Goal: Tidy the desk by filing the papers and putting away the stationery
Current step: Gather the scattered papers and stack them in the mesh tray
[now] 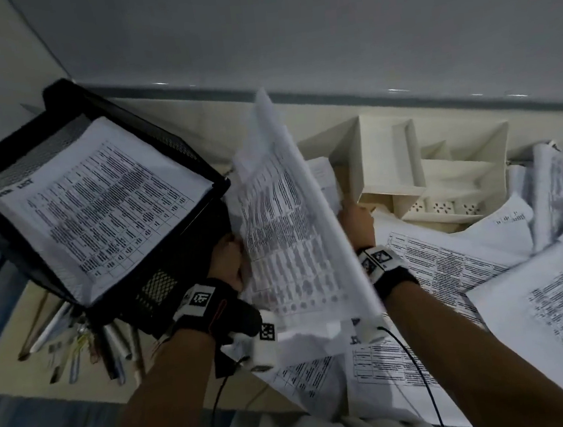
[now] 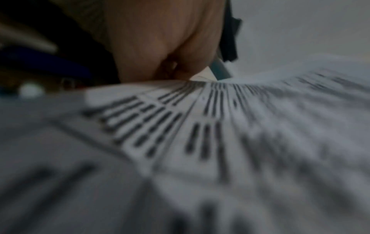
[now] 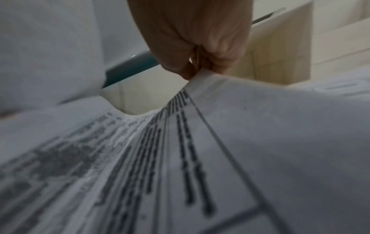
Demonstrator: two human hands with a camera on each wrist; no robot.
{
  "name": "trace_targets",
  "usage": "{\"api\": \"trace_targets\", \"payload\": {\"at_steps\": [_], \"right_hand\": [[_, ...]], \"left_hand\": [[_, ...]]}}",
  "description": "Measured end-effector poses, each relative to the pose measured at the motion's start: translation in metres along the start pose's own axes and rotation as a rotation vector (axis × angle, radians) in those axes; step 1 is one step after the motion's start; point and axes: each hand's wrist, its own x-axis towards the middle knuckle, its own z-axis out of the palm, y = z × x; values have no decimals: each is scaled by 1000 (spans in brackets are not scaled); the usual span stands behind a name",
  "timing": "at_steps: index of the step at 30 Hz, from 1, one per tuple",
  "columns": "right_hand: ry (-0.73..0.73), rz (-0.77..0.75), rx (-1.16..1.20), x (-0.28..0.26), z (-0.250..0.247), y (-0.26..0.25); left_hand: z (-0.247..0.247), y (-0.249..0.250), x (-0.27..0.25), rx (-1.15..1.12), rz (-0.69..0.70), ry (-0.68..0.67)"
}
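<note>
Both hands grip printed sheets (image 1: 285,233) lifted off desk: left hand (image 1: 231,264) pinches left edge, right hand (image 1: 356,221) right edge | sheets just right of black mesh tray (image 1: 177,144) | loose papers (image 1: 541,319) further right | pens (image 1: 79,339) below tray

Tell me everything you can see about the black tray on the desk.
The black tray is a mesh tray, metal by the look of it, standing at the desk's left. Its top level holds a printed sheet lying flat, a table of text facing up. A lower mesh part shows beneath. Pens lie by its near corner. The left hand is right beside it, gripping lifted papers; contact is unclear.
</note>
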Motion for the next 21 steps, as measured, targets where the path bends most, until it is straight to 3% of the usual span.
{"api": "trace_targets", "payload": {"at_steps": [3,5,8,10,12,13,16,18,21], "right_hand": [[151,-3,-17,-1,-2,13],[120,72,25,1,-6,22],[-28,205,209,-2,-5,30],[-176,175,344,-13,-3,27],[-287,105,212,-26,2,23],[-273,34,76,-30,5,22],[-50,-210,-168,-41,-5,10],[120,-347,-116,-43,-23,1],[357,-452,-4,-41,-59,-8]], "left_hand": [[2,6,-3,268,8,233],[1,7,-2,422,9,287],[8,5,3,475,-14,233],[15,3,3,430,4,163],[21,1,-2,411,34,93],[22,0,-3,429,53,56],[14,-8,-7,471,98,-36],[4,-12,-13,525,136,-99],[-4,-17,-23,805,221,-168]]}}
